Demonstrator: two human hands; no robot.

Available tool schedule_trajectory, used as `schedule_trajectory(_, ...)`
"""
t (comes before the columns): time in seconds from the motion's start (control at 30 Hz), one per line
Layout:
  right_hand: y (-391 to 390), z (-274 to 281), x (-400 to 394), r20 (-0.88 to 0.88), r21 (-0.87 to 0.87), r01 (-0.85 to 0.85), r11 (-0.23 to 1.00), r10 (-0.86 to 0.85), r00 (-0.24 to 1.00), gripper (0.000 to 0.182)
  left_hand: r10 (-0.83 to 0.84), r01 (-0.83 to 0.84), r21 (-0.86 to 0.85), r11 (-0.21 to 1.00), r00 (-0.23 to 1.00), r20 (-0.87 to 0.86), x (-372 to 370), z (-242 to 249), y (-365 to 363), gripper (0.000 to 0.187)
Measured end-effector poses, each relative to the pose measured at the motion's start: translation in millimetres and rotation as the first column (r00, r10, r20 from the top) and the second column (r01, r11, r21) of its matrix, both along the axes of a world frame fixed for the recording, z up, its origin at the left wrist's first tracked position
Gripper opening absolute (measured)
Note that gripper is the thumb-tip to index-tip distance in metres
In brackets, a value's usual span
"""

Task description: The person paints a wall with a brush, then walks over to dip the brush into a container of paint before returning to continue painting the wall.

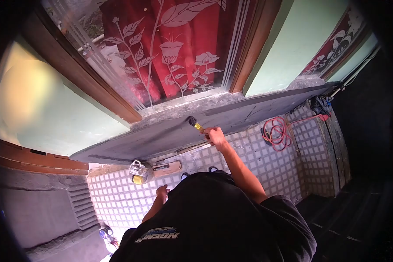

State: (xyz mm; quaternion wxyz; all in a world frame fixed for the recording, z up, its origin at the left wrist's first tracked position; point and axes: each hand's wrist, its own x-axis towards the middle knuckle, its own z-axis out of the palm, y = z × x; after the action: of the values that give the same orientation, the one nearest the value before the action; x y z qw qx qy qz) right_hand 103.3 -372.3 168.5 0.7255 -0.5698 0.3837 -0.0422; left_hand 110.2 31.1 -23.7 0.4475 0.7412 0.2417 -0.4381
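My right hand (215,136) is closed around the handle of a paintbrush (198,126) with a yellow band. Its dark bristles meet the upper part of a grey low wall (170,135), just below the rough sill under the window. A darker, wet-looking patch spreads on the wall to the left of the bristles. Down by my left side hangs my left hand (162,191), fingers loosely apart and nothing visible in them. My shirt hides part of that arm.
Near the wall foot are a container with a metal handle (136,167), a yellow ribbed item (137,179) and a flat trowel-like board (168,168). A coiled red cable (277,133) lies on the tiled floor (249,150). Above is an etched-glass window (179,52). Dark steps (336,218) are at right.
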Motion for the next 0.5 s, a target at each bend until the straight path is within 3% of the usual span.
schedule_trajectory(0.07, -12, 2, -5, 0.037, 0.136, 0.011, 0.991, -0.017, 0.999, 0.019, 0.108, -0.109, -0.042, 0.993, 0.993, -0.04, 2, -9, 0, 0.035)
schedule_trajectory(0.17, -51, -2, -20, 0.002, 0.081, 0.128, 0.988, -0.129, 0.992, 0.021, 0.093, -0.094, -0.078, 0.992, 0.995, -0.025, 9, -15, 1, 0.038)
schedule_trajectory(0.33, -104, -4, -51, 0.015, 0.177, 0.415, 0.892, -0.425, 0.905, 0.023, 0.115, -0.116, -0.074, 0.991, 0.993, -0.015, 7, -2, -5, 0.043)
schedule_trajectory(0.37, -105, -5, -49, 0.016, 0.177, 0.409, 0.895, -0.418, 0.908, 0.023, 0.122, -0.122, -0.075, 0.99, 0.992, -0.015, 6, -3, -5, 0.043)
schedule_trajectory(0.43, -105, -9, -47, 0.02, 0.192, 0.623, 0.758, -0.638, 0.77, 0.024, 0.169, -0.172, -0.055, 0.984, 0.984, -0.048, 1, -6, -3, 0.041)
schedule_trajectory(0.5, -91, -9, -37, 0.06, 0.177, 0.627, 0.759, -0.644, 0.762, 0.022, 0.212, -0.216, -0.062, 0.974, 0.975, -0.069, -5, -28, 4, 0.04)
